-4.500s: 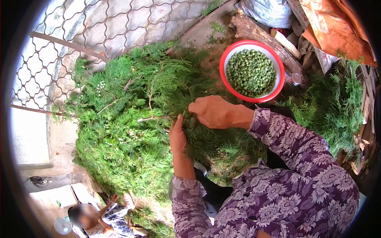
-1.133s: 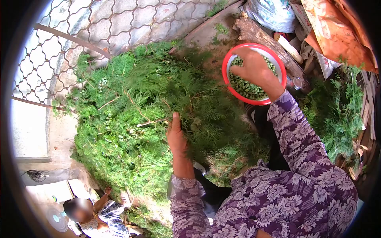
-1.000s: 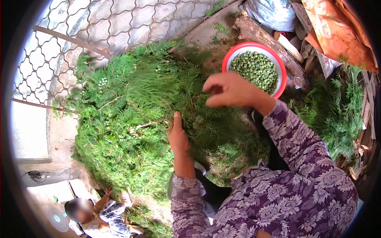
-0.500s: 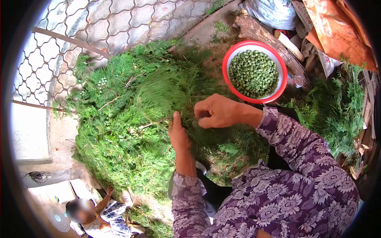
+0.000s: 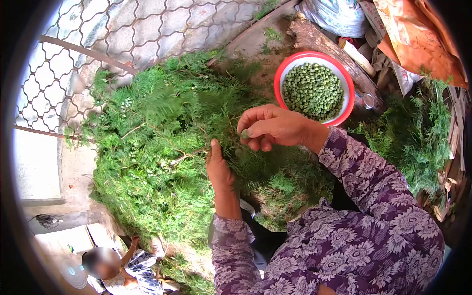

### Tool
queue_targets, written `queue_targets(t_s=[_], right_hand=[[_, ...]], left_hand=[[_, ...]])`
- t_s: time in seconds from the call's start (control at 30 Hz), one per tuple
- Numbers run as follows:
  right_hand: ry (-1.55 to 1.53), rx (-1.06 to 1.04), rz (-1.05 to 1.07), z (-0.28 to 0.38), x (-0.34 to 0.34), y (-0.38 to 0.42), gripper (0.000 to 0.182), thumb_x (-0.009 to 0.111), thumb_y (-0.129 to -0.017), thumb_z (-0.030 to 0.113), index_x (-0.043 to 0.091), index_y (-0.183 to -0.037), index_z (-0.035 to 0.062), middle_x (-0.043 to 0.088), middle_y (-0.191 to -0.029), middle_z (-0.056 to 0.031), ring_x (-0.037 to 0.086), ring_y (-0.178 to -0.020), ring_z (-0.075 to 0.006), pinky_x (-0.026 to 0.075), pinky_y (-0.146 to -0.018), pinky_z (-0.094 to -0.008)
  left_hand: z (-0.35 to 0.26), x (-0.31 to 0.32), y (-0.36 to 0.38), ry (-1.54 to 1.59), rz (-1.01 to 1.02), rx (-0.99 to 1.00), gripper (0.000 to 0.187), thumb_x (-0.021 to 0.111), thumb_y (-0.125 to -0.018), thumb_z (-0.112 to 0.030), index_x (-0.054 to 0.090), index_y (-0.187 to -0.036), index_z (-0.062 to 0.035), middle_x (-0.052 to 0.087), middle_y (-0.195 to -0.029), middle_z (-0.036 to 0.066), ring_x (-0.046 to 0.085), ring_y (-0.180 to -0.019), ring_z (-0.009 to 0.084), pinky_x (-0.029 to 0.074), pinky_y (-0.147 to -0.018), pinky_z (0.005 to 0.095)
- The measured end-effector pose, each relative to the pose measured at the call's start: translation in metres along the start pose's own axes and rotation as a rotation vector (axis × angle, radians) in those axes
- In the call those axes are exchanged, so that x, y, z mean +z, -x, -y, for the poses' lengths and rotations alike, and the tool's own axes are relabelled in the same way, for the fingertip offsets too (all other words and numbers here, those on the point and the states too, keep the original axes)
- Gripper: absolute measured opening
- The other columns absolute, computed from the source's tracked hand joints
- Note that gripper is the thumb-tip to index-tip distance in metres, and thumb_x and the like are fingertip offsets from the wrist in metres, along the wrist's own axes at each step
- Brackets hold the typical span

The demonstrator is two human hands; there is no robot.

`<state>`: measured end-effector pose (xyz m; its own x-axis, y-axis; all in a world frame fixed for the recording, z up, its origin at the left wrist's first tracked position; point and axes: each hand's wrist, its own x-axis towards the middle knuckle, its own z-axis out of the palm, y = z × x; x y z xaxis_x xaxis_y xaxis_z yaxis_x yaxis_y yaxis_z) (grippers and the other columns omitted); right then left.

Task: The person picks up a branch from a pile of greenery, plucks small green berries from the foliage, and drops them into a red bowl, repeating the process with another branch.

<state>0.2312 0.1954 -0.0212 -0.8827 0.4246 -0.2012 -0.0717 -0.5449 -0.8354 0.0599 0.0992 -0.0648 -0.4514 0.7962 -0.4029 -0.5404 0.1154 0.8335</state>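
My left hand (image 5: 219, 169) is closed round the stem of a leafy green branch (image 5: 169, 105), thumb pointing up, at the middle of the view. Just right of it, my right hand (image 5: 275, 129) pinches a small green cone (image 5: 245, 133) between thumb and fingertips. Feathery foliage lies under and around both hands. Up and to the right of my right hand, a red-rimmed white basin (image 5: 350, 93) holds a heap of small green cones (image 5: 313, 92).
Cut branches (image 5: 147, 191) cover the ground at left, beside a metal lattice (image 5: 118, 29). A log (image 5: 339, 54), a white sack (image 5: 334, 17) and an orange sheet (image 5: 418, 37) lie at upper right. Another person (image 5: 118, 270) sits at lower left.
My right hand has moved slightly upward and turned, and a green cone now shows at its fingertips. The branch in my left hand has shifted, its leafy part farther left.
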Motion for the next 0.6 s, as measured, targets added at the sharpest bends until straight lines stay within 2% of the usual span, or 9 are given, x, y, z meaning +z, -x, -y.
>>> queue_targets(t_s=[0.07, 0.2, 0.3, 0.37, 0.4, 0.47, 0.5, 0.57, 0.6], right_hand=[[-0.125, -0.116, 0.023, 0.001, 0.004, 0.002, 0.019, 0.055, -0.079, 0.011, 0.054, -0.097, 0.0053, 0.057, -0.090, -0.0041, 0.058, -0.076, -0.0113, 0.047, -0.054, -0.0230], [-0.187, -0.137, 0.024, 0.004, 0.008, 0.002, 0.019, 0.055, -0.078, 0.010, 0.054, -0.097, 0.0063, 0.057, -0.090, -0.0034, 0.058, -0.076, -0.0109, 0.047, -0.054, -0.0233], [-0.022, -0.092, -0.082, -0.002, 0.006, -0.004, 0.015, 0.052, -0.079, 0.008, 0.055, -0.094, 0.0053, 0.058, -0.088, -0.0027, 0.057, -0.073, -0.0106, 0.046, -0.055, -0.0217], [0.475, -0.182, -0.175, -0.016, 0.000, -0.013, 0.011, 0.055, -0.078, 0.010, 0.057, -0.086, 0.0036, 0.059, -0.075, -0.0040, 0.057, -0.066, -0.0122, 0.044, -0.056, -0.0230], [0.476, -0.182, -0.174, -0.021, -0.001, -0.015, 0.011, 0.055, -0.078, 0.010, 0.057, -0.086, 0.0036, 0.059, -0.075, -0.0040, 0.057, -0.066, -0.0122, 0.044, -0.056, -0.0230], [0.985, -0.455, -0.276, -0.028, 0.000, -0.015, 0.010, 0.057, -0.074, 0.009, 0.057, -0.081, 0.0021, 0.058, -0.066, -0.0074, 0.056, -0.060, -0.0151, 0.043, -0.055, -0.0259], [0.986, -0.455, -0.273, -0.028, 0.001, -0.015, 0.010, 0.057, -0.074, 0.009, 0.057, -0.081, 0.0021, 0.058, -0.066, -0.0074, 0.056, -0.060, -0.0151, 0.043, -0.055, -0.0259], [0.892, -0.439, -0.291, -0.028, 0.003, -0.015, 0.016, 0.058, -0.065, 0.008, 0.056, -0.080, 0.0019, 0.058, -0.070, -0.0152, 0.057, -0.063, -0.0294, 0.045, -0.057, -0.0343], [0.891, -0.439, -0.290, -0.029, 0.004, -0.015, 0.016, 0.058, -0.065, 0.008, 0.056, -0.080, 0.0019, 0.058, -0.070, -0.0152, 0.057, -0.063, -0.0294, 0.045, -0.057, -0.0343]], left_hand=[[0.002, -0.002, 0.000, -0.003, 0.012, -0.005, 0.033, 0.043, -0.092, -0.029, 0.052, -0.102, 0.0007, 0.060, -0.084, 0.010, 0.059, -0.067, 0.0179, 0.051, -0.058, 0.0292], [0.003, 0.001, 0.003, -0.010, -0.021, 0.042, 0.032, 0.043, -0.092, -0.029, 0.051, -0.102, 0.0009, 0.060, -0.085, 0.010, 0.060, -0.068, 0.0182, 0.052, -0.059, 0.0293], [0.003, 0.002, 0.005, 0.026, -0.037, 0.036, 0.028, 0.049, -0.090, -0.026, 0.053, -0.097, 0.0003, 0.060, -0.085, 0.010, 0.060, -0.068, 0.0174, 0.052, -0.059, 0.0298], [0.003, 0.000, 0.004, 0.062, -0.030, 0.038, 0.024, 0.054, -0.088, -0.024, 0.054, -0.092, -0.0002, 0.060, -0.086, 0.009, 0.059, -0.069, 0.0164, 0.051, -0.059, 0.0300], [0.003, -0.001, 0.004, 0.071, -0.031, 0.044, 0.024, 0.054, -0.088, -0.024, 0.054, -0.092, -0.0002, 0.060, -0.085, 0.009, 0.059, -0.069, 0.0164, 0.051, -0.060, 0.0299], [0.002, -0.003, 0.004, 0.082, -0.034, 0.052, 0.025, 0.055, -0.087, -0.025, 0.054, -0.091, -0.0002, 0.060, -0.085, 0.009, 0.059, -0.070, 0.0163, 0.051, -0.060, 0.0298], [0.000, -0.003, 0.005, 0.080, -0.021, 0.049, 0.025, 0.055, -0.087, -0.025, 0.054, -0.092, 0.0001, 0.060, -0.085, 0.008, 0.059, -0.070, 0.0163, 0.051, -0.060, 0.0297], [0.000, -0.006, 0.006, 0.079, -0.010, 0.045, 0.026, 0.055, -0.087, -0.025, 0.054, -0.092, 0.0004, 0.061, -0.084, 0.008, 0.059, -0.070, 0.0164, 0.051, -0.061, 0.0296], [0.000, -0.006, 0.006, 0.075, -0.006, 0.056, 0.027, 0.055, -0.087, -0.025, 0.054, -0.093, 0.0007, 0.061, -0.085, 0.008, 0.060, -0.071, 0.0165, 0.051, -0.061, 0.0297]])
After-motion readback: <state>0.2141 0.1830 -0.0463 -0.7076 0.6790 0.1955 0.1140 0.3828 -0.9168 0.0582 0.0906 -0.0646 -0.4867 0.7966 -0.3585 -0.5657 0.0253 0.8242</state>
